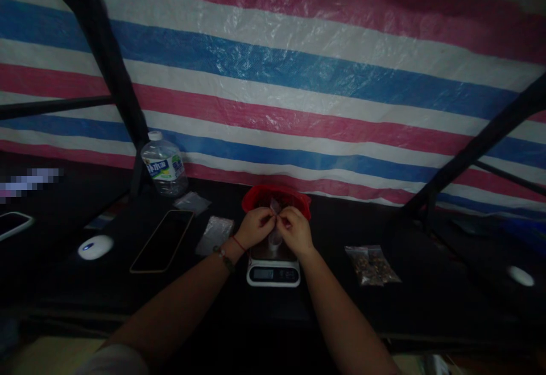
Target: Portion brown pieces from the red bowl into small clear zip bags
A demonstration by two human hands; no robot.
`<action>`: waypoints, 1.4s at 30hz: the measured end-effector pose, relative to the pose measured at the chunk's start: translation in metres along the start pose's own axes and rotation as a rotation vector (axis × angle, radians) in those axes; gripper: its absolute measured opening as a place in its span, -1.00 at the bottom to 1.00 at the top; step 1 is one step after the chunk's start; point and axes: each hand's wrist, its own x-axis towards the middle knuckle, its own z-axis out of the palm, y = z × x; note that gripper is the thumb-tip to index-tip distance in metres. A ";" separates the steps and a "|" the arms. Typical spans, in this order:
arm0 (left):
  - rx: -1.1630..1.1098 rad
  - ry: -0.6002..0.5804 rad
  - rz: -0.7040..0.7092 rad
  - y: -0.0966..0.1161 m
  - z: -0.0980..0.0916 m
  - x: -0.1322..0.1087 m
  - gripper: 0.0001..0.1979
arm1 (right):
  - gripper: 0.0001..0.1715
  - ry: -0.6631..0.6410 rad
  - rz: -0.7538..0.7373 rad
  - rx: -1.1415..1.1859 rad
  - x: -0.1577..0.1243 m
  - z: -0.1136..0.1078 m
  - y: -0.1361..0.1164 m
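Over a white digital scale (273,280), my left hand (256,226) and my right hand (296,231) are close together, thumbs and fingers pinched. Between them is a small clear plastic bag (275,239), gripped near its upper edge by both hands. Its lower part hangs just over the scale's plate; I cannot tell whether it touches. Directly behind my hands lies an open red plastic bag (255,195) with dark contents, partly hidden by my fingers. Left of my left hand is a stack of flat clear bags (214,235).
Clear bags filled with brownish bits (372,267) lie right on the black table (328,301). At left are a phone (162,242), a white rounded device (95,247) and a large clear bottle (164,164). Dark metal poles (104,50) stand before a striped tarp (273,79).
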 end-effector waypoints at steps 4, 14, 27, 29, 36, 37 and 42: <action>0.068 0.028 -0.037 0.006 -0.001 0.001 -0.81 | -0.87 0.073 0.019 -0.133 -0.001 0.001 0.001; 0.078 0.177 0.097 0.002 -0.014 0.002 -0.85 | -0.87 0.235 0.123 0.200 0.003 -0.006 0.012; 0.139 0.177 0.097 -0.006 -0.028 0.003 -0.71 | -0.68 -0.010 0.682 1.153 0.005 -0.005 0.028; 0.201 0.058 0.074 -0.011 -0.036 0.007 -0.66 | -0.73 0.083 0.703 1.183 0.005 -0.007 0.032; 0.405 -0.279 0.067 -0.024 -0.051 0.011 -0.73 | -0.70 0.341 0.764 1.115 0.006 -0.001 0.049; 0.412 -0.297 0.064 -0.025 -0.052 0.011 -0.73 | -0.70 0.359 0.756 1.082 0.006 0.000 0.051; 0.401 -0.381 0.084 -0.026 -0.050 0.009 -0.73 | -0.75 0.301 0.636 0.788 0.012 0.006 0.056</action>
